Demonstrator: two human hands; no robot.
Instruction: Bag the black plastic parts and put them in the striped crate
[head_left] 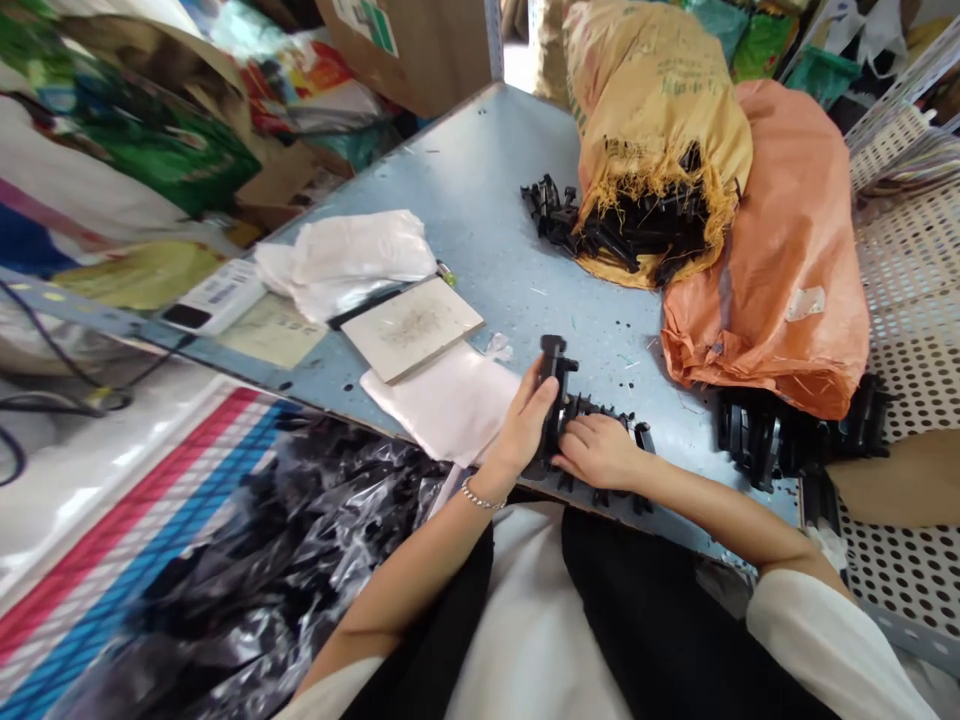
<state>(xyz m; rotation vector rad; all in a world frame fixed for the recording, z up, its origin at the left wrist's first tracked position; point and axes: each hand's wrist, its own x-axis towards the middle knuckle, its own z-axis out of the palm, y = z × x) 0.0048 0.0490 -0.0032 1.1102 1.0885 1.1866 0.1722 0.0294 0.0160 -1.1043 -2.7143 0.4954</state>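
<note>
My left hand (525,425) is closed round an upright black plastic part (553,375) at the near edge of the blue table (480,200). My right hand (596,450) rests with curled fingers on a row of black plastic parts (607,415) lying flat beside it, and the two hands touch. A silver bracelet sits on my left wrist. What the right fingers pinch is hidden under the hand.
A yellow sack (652,130) spills black parts (622,225) at the back; an orange sack (780,250) lies beside it. More black parts (780,430) sit to the right. White bags (352,260), a board (412,325) and white cloth (446,400) lie left. A plastic bag of black parts (262,560) sits below.
</note>
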